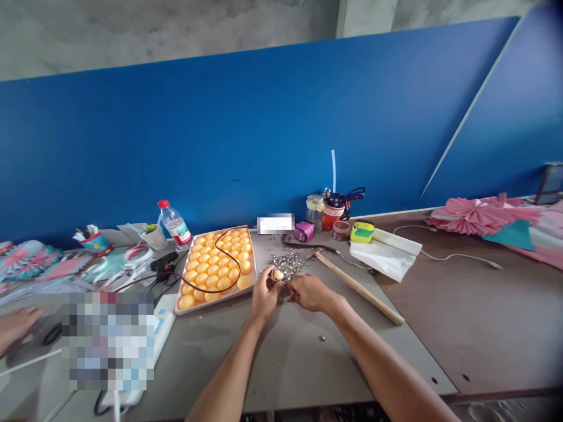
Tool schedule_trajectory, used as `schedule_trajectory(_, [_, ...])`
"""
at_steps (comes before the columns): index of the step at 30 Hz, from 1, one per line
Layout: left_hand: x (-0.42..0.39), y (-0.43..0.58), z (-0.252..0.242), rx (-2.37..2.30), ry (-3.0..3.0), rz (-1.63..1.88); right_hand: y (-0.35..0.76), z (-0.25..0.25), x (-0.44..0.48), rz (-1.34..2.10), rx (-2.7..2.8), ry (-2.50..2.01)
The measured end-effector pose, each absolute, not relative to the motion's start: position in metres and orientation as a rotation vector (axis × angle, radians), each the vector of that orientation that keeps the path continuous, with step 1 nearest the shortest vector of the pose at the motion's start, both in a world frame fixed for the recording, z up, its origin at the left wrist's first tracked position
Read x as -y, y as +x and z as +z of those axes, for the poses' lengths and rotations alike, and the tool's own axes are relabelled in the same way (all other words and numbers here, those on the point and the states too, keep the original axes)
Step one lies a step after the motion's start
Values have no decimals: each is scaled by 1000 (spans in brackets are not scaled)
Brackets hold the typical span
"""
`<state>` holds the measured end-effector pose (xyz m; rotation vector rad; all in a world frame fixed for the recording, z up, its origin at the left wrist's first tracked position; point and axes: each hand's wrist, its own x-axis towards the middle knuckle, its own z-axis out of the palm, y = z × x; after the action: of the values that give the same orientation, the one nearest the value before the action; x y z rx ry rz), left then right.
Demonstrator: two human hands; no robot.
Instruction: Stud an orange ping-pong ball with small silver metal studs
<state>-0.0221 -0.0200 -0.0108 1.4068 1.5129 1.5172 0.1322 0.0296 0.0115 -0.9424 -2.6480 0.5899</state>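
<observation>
My left hand [265, 293] is closed around a small yellow ball [278, 275] that seems to have dark, shiny bits round its edge. Close beside it, my right hand [310, 292] has its fingers bent and pressed together at the pile; whatever they pinch is too small or hidden to make out. Just beyond both hands lies a loose pile of small shiny metallic pieces [290, 264]. To the left, a white tray [254, 258] holds many yellow-orange balls [213, 270], with a dark cord [240, 266] lying across them.
A wooden-handled hammer [360, 287] lies right of my right hand. Behind are a purple object [303, 231], a jar [315, 211], a red cup [333, 219] and a yellow-green object [362, 232]. A bottle [176, 224] stands behind the tray. Another person's hand [20, 325] rests far left.
</observation>
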Motion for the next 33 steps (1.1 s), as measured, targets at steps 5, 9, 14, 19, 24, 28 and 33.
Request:
schedule_trajectory(5, [19, -22, -10, -1546, 1432, 1503, 122, 14, -23, 460, 2741, -957])
schedule_trajectory(9, [21, -21, -8, -1558, 1432, 1505, 122, 10, -26, 458, 2679, -962])
schedule_trajectory(14, [21, -21, -11, -1496, 1337, 1503, 130, 6, -39, 704, 2154, -974])
schedule_trajectory(19, [18, -23, -16, -1427, 1262, 1496, 129, 8, -46, 1358, 1579, -957])
schedule_trajectory(24, [16, -23, -19, -1347, 1201, 1523, 128, 13, -44, 1718, 1261, -744])
schedule_trajectory(28, [17, -23, -19, -1308, 1160, 1520, 130, 13, -44, 1855, 1234, -680])
schedule_trajectory(33, [20, -21, -14, -1298, 1146, 1494, 129, 12, -42, 1886, 1270, -677])
